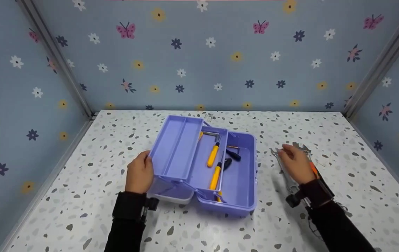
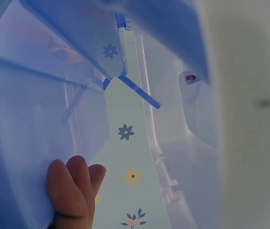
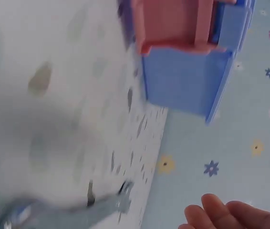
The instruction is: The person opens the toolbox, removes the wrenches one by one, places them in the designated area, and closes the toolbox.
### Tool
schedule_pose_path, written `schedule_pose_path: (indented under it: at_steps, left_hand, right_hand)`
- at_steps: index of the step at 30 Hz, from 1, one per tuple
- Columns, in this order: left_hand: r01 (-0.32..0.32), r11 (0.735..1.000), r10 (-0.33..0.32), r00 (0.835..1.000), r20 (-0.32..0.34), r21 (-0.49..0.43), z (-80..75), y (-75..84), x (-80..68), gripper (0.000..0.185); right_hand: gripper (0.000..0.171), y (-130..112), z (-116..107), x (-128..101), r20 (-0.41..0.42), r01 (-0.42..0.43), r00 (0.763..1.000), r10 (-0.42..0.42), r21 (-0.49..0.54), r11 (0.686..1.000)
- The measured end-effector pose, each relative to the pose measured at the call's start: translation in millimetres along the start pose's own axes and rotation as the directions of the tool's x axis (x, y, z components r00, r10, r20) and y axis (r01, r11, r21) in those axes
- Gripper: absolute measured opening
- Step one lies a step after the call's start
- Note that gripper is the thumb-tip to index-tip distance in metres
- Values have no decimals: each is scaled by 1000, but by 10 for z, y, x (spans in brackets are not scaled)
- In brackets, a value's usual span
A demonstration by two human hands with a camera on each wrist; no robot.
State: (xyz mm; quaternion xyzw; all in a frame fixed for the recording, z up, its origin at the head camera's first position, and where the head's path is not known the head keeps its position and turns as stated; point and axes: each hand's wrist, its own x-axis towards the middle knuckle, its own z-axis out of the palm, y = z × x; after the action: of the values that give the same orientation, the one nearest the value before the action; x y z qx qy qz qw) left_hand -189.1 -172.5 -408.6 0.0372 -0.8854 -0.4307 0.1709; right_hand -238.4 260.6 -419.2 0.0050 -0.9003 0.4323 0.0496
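Flowered blue wallpaper with butterflies closes in three sides of a speckled white tabletop (image 1: pixel 342 147). At its middle stands a lilac plastic toolbox (image 1: pixel 241 196), opened up, with its upper tray (image 1: pixel 176 147) swung out and raised to the left. Down in the box lie two yellow-handled tools (image 1: pixel 213 155) and a dark-handled one (image 1: pixel 233 154), close together near the tray's inner edge.

The left hand (image 1: pixel 140 173) is at the tray's left outer wall, its fingers curled round the edge; the left wrist view shows fingertips (image 2: pixel 73 188) pressed against the translucent blue plastic, so this grip is clamped on the tray.

The right hand (image 1: pixel 295 162) is well apart from the box, out on the tabletop to its right, lying over a metal tool (image 1: pixel 285 171) that has an orange part (image 1: pixel 313 169) showing beside the wrist. Its fingers look loosely extended in both the head and right wrist views, where fingertips (image 3: pixel 235 214) hover free and a blurred grey tool (image 3: pixel 77 210) rests on the surface nearby. This grip reads as apart, not closed on the tool.

Both forearms wear black sleeves (image 1: pixel 129 206).
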Motion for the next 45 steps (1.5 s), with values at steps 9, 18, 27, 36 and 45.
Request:
schedule_pose_path:
  at_steps: [9, 18, 27, 36, 45]
  left_hand:
    - [7, 1000, -7, 1000, -6, -10, 5, 6, 4, 33]
    - [16, 1000, -16, 1000, 0, -12, 3, -1, 3, 33]
    - [53, 999, -53, 998, 21, -10, -34, -40, 13, 34]
    - [114, 994, -113, 993, 28, -1, -229, -303, 58, 34]
    - [117, 979, -160, 948, 275, 167, -170, -609, -8, 47]
  right_hand:
    - [53, -191, 507, -109, 59, -13, 998, 4, 150, 989]
    - [46, -214, 741, -202, 97, -2, 995, -23, 255, 967]
    - [43, -199, 784, -232, 78, -5, 997, -21, 317, 948]
    - [43, -190, 791, -212, 86, -22, 996, -6, 316, 948]
    - [44, -185, 787, -224, 78, -17, 997, -8, 323, 946]
